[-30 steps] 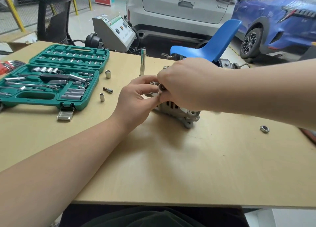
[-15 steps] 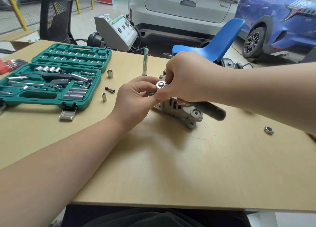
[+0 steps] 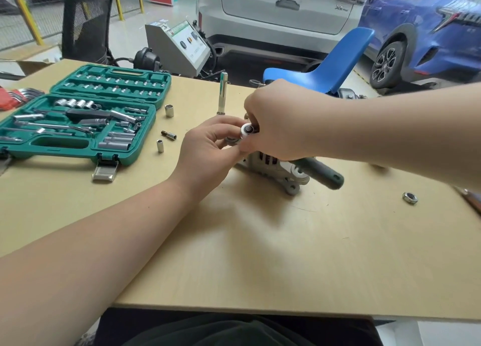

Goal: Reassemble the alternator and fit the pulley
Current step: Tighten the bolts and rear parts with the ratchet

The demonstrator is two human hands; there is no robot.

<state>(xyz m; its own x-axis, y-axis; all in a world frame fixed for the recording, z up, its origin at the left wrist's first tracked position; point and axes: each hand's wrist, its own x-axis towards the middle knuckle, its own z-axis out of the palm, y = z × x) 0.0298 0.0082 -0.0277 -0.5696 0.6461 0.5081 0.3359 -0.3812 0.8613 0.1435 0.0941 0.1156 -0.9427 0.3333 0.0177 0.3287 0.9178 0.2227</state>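
Observation:
The silver alternator stands on the plywood table at the centre, mostly hidden behind both hands. My right hand grips a ratchet wrench whose round head sits over the alternator's top, and its dark green handle sticks out to the right below my wrist. My left hand pinches the alternator's upper part just under the ratchet head. A loose hex nut lies on the table far right.
An open green socket set case fills the left of the table. Loose sockets, a bit and an upright extension bar stand between it and the alternator. Red hex keys lie far left. A blue chair stands behind.
The ratchet handle has swung out into view at the right of the alternator. My right hand has shifted slightly on the ratchet head. My left hand stays pinching the top.

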